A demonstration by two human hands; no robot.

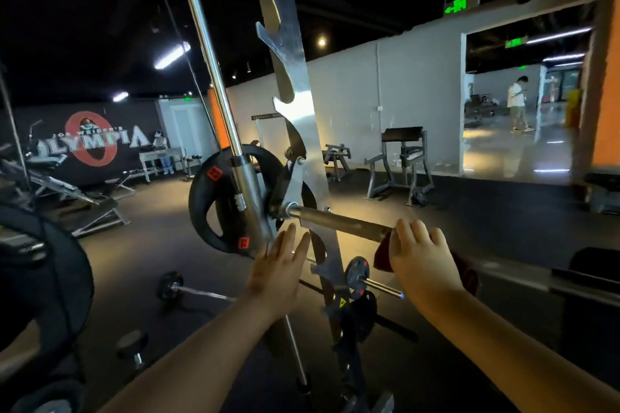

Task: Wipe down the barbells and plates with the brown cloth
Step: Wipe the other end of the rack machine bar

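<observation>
The barbell of a Smith machine runs from the hook plate at centre toward the right. My right hand grips the brown cloth around this bar, fingers curled over the top. Reddish-brown folds of the cloth show below and to the right of the hand. My left hand is flat with straight fingers and touches the machine's steel upright near the black weight plate. That plate hangs on the bar's far end, behind the chrome guide rod.
A notched steel rack upright rises at centre. A small plate on a storage peg sits below the bar. A loaded curl bar and a dumbbell lie on the dark floor. A large black plate is at left. Benches stand behind; a person stands far right.
</observation>
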